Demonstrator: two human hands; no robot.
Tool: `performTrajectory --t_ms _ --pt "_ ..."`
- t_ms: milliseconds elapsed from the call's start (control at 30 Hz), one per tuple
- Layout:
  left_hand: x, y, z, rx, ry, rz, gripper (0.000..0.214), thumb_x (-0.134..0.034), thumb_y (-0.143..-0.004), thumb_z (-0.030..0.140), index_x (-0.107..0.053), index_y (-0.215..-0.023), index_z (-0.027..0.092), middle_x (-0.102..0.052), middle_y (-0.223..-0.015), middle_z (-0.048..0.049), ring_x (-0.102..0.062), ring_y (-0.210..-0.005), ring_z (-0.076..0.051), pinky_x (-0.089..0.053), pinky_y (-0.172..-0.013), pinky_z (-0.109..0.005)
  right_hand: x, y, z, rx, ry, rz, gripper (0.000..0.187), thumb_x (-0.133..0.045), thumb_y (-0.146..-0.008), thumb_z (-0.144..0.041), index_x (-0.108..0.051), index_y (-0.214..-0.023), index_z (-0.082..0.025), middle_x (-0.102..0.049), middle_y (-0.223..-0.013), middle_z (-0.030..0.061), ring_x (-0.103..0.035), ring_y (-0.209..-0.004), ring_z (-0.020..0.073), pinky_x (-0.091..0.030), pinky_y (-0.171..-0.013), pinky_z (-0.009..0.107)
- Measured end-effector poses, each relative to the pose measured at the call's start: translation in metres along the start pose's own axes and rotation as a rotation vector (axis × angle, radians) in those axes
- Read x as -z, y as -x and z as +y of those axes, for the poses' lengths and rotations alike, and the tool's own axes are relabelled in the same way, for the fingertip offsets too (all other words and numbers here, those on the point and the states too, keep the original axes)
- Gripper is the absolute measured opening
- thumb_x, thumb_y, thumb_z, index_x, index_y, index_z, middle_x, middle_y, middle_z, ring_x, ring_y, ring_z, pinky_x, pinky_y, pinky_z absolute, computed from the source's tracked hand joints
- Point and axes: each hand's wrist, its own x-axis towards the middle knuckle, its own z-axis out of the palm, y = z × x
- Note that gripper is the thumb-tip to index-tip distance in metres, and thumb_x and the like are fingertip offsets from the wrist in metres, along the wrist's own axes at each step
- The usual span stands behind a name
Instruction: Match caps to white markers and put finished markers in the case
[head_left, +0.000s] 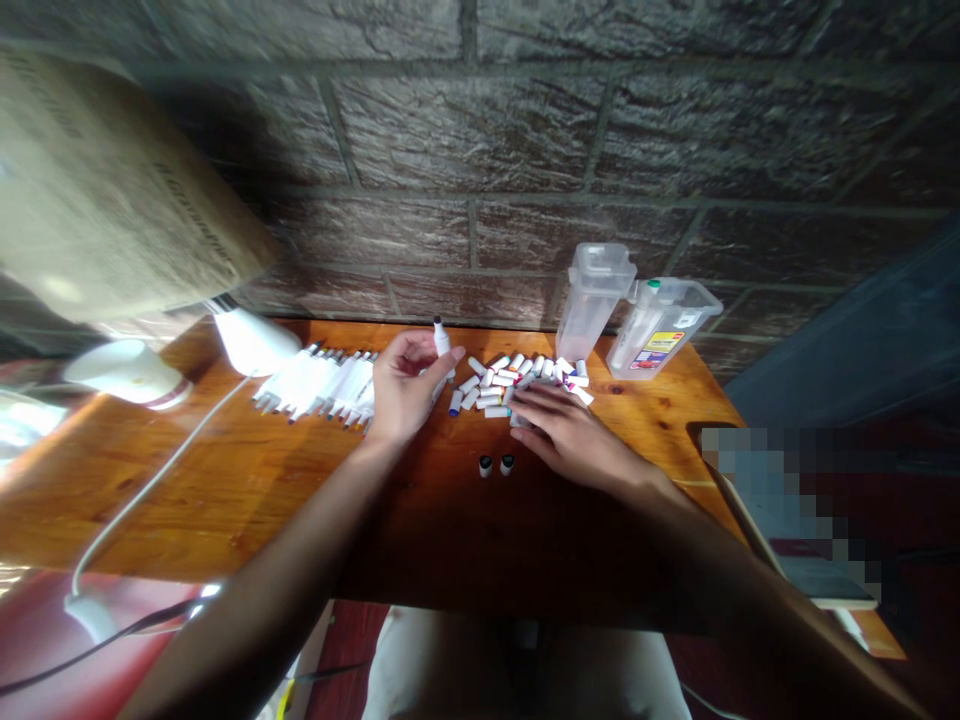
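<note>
Pinching a white marker near-upright with left fingers, above bench, beside loose caps. Likely light, stiff, smooth; best taken mid-barrel. With right fingers over the caps, cannot tell whether grasping.

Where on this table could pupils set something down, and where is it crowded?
Bare wood shows between the white pens, white cable and left forearm, and, in shadow, between two black-topped caps and the near edge of the table. It is crowded at the cap pile, where the right hand is, with clear containers behind.
</note>
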Motion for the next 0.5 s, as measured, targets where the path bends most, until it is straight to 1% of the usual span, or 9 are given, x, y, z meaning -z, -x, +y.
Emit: performTrajectory --t_ms 100,167,233,300,367,500 --pt "0.000 0.000 0.000 -0.003 0.013 0.000 0.034 -0.088 -0.064 0.027 -0.063 -0.085 0.019 -0.069 -0.077 0.0019 -0.066 -0.071 -0.011 -0.053 -0.074 -0.024 -0.003 -0.010 -0.004 0.001 -0.001 0.035 0.041 -0.046 -0.103 -0.035 -0.061 -0.138 -0.020 -0.054 -0.150 0.0091 -0.047 -0.141 0.0280 -0.037 -0.119 0.050" --pt "0.000 0.000 0.000 -0.001 0.010 0.001 0.034 -0.088 -0.065 0.028 -0.064 -0.086 0.019 -0.070 -0.078 0.0015 -0.067 -0.072 -0.011 -0.054 -0.075 -0.025 -0.008 -0.018 -0.006 0.040 0.001 0.033 0.042 -0.043 -0.104 -0.034 -0.059 -0.140 -0.020 -0.047 -0.155 0.0081 -0.040 -0.147 0.0281 -0.035 -0.121 0.052" --pt "-0.001 0.000 0.000 0.007 0.002 0.002 0.034 -0.088 -0.065 0.030 -0.063 -0.086 0.019 -0.070 -0.079 0.0013 -0.067 -0.073 -0.012 -0.055 -0.075 -0.026 -0.015 -0.026 -0.006 0.098 0.007 0.004 0.043 -0.041 -0.104 -0.032 -0.057 -0.142 -0.022 -0.045 -0.157 0.0076 -0.034 -0.150 0.0287 -0.032 -0.121 0.055" --pt "-0.001 0.000 0.000 0.010 0.001 0.003 0.035 -0.088 -0.064 0.031 -0.063 -0.086 0.020 -0.070 -0.079 0.0012 -0.067 -0.074 -0.012 -0.055 -0.074 -0.026 -0.021 -0.030 -0.005 0.149 0.016 -0.022 0.043 -0.042 -0.104 -0.029 -0.056 -0.143 -0.021 -0.049 -0.154 0.0075 -0.033 -0.150 0.0290 -0.029 -0.122 0.056" --pt "-0.001 0.000 0.000 0.005 0.005 0.003 0.035 -0.089 -0.064 0.031 -0.064 -0.086 0.020 -0.071 -0.079 0.0011 -0.067 -0.073 -0.012 -0.055 -0.074 -0.025 -0.025 -0.031 -0.004 0.171 0.023 -0.023 0.041 -0.043 -0.103 -0.028 -0.059 -0.141 -0.021 -0.056 -0.149 0.0073 -0.035 -0.149 0.0289 -0.027 -0.123 0.057" --pt "-0.001 0.000 0.000 0.023 0.001 -0.016 0.034 -0.089 -0.065 0.032 -0.066 -0.087 0.020 -0.073 -0.081 -0.0004 -0.069 -0.074 -0.013 -0.056 -0.073 -0.026 -0.026 -0.029 -0.002 0.171 0.030 0.008 0.038 -0.045 -0.103 -0.030 -0.063 -0.136 -0.022 -0.060 -0.144 0.0077 -0.039 -0.147 0.0292 -0.029 -0.121 0.057"
